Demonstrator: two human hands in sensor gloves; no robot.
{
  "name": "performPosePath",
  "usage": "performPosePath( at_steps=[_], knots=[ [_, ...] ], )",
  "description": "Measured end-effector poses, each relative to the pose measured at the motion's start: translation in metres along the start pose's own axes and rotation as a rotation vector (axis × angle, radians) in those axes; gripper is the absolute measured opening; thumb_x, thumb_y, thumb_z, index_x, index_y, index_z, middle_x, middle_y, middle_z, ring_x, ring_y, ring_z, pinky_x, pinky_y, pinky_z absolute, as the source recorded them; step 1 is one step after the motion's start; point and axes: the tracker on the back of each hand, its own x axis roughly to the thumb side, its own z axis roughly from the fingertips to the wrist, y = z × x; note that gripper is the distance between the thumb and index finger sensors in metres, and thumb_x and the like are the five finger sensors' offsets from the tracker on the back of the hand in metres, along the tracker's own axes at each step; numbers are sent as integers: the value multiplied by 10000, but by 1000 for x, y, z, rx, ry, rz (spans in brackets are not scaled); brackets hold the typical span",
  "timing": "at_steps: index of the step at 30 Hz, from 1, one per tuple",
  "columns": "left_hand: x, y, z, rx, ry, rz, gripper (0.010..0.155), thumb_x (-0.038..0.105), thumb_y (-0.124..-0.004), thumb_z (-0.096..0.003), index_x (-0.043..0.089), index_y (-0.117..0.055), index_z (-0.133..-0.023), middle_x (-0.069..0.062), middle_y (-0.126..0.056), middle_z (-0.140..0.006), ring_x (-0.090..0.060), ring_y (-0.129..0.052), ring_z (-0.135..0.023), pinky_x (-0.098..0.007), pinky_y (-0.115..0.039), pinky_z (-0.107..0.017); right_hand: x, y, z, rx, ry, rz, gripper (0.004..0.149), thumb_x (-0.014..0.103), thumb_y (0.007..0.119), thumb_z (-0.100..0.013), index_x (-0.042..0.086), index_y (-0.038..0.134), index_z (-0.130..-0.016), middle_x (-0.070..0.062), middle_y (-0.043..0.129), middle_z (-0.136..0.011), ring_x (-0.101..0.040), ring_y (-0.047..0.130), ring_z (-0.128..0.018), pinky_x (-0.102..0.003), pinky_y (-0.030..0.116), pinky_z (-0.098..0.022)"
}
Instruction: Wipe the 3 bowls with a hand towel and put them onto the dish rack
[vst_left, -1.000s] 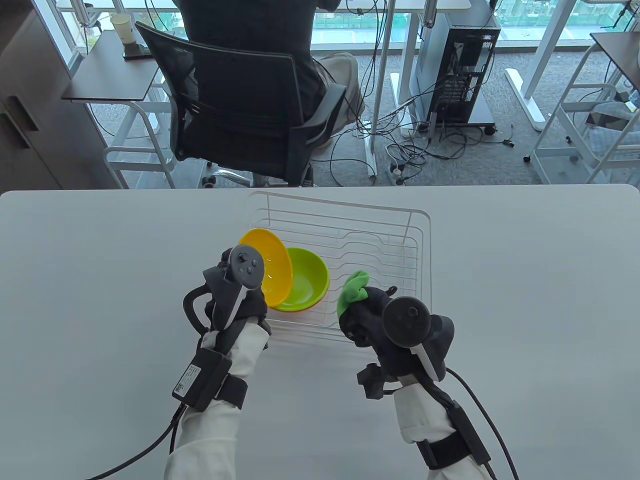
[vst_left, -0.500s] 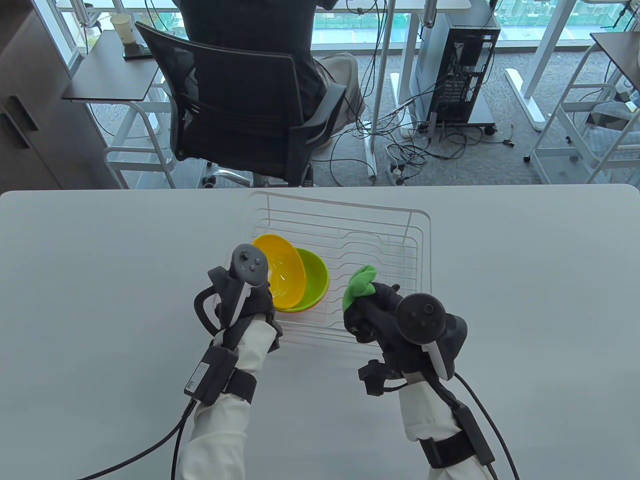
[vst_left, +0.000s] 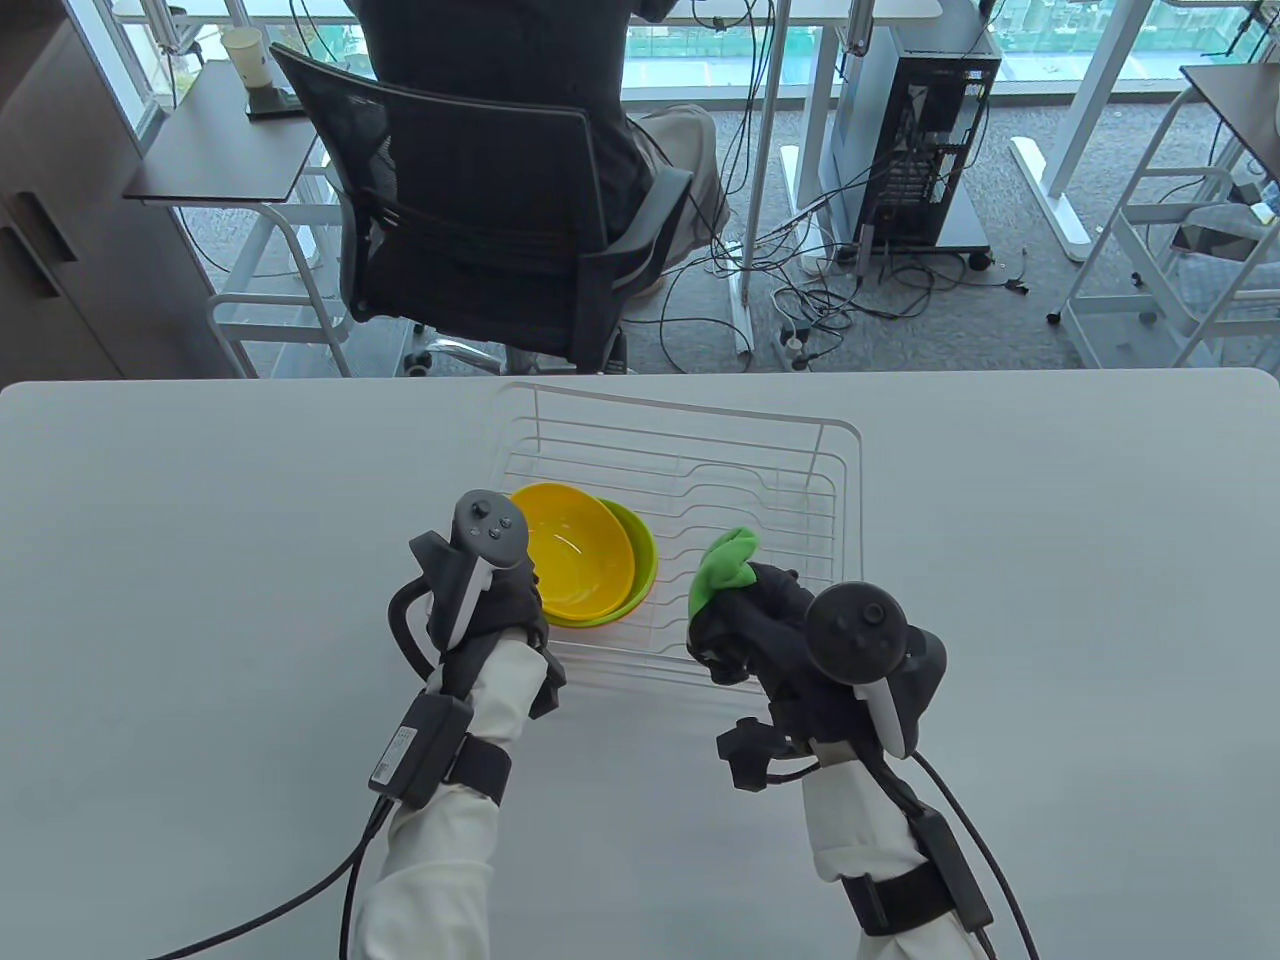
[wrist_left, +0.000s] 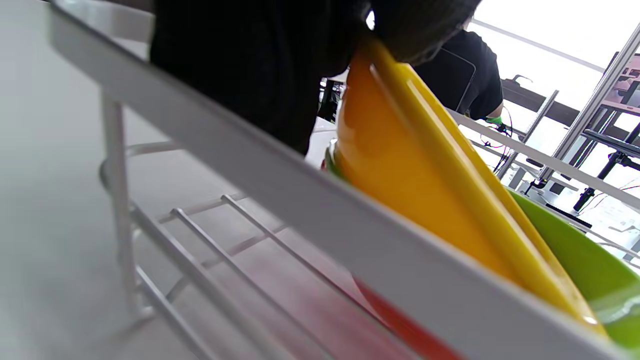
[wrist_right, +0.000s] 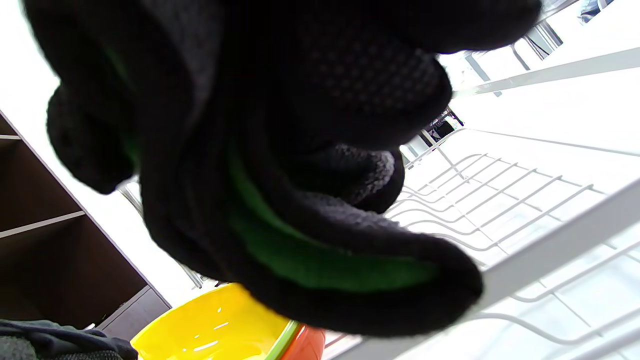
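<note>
A white wire dish rack (vst_left: 760, 470) stands mid-table. In its front left corner a yellow bowl (vst_left: 575, 555) lies nested in a green bowl (vst_left: 643, 560), with a thin edge of a red bowl (vst_left: 590, 622) under them. My left hand (vst_left: 525, 590) grips the yellow bowl's near rim. The left wrist view shows gloved fingers (wrist_left: 420, 25) pinching the yellow bowl (wrist_left: 400, 175) above the green bowl (wrist_left: 575, 255) and red bowl (wrist_left: 400, 325). My right hand (vst_left: 745, 625) hovers at the rack's front edge, clutching a bunched green towel (vst_left: 725, 565). In the right wrist view the towel (wrist_right: 310, 260) shows between the curled fingers.
The rack's right half (vst_left: 790, 500) holds nothing. Beyond the table's far edge a person sits in a black office chair (vst_left: 480, 220). A computer tower (vst_left: 915, 130) and loose cables (vst_left: 820, 290) are on the floor there.
The yellow bowl, tilted on edge a second ago, has been lowered flat into the green bowl, my left hand following it. My right hand with the towel drifted slightly right.
</note>
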Motion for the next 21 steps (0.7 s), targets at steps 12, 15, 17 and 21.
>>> performPosePath(
  at_steps=[12,15,17,21],
  knots=[
    [-2,-15,-6,-77,20,-41,579,249,-760,-572,-161,-719,-979,-558,-878,-777,-559,-1065,-507,-520,-923,-299,-7,-3,-4,2,25,-14,549,445,828,-416,100,868,-841,-90,986,-524,-170,998,-267,-303,853,-181],
    [-2,-18,-7,-87,22,-44,589,250,-762,-571,-173,-721,-979,-564,-874,-778,-569,-1060,-512,-515,-919,-310,-7,-3,-4,5,29,-15,550,446,828,-417,99,868,-842,-90,986,-525,-172,998,-268,-303,853,-181],
    [-2,-20,-7,-96,24,-49,594,251,-763,-571,-179,-720,-979,-567,-875,-776,-573,-1058,-514,-512,-918,-315,-7,-3,-4,6,31,-15,548,446,827,-417,101,868,-841,-91,985,-526,-171,998,-269,-303,853,-182],
    [-2,-23,-8,-136,27,-63,611,256,-770,-570,-195,-723,-981,-578,-871,-774,-588,-1047,-518,-504,-910,-329,-8,-3,-4,7,36,-18,549,445,828,-417,100,868,-842,-92,985,-527,-173,998,-269,-304,853,-182]
  ],
)
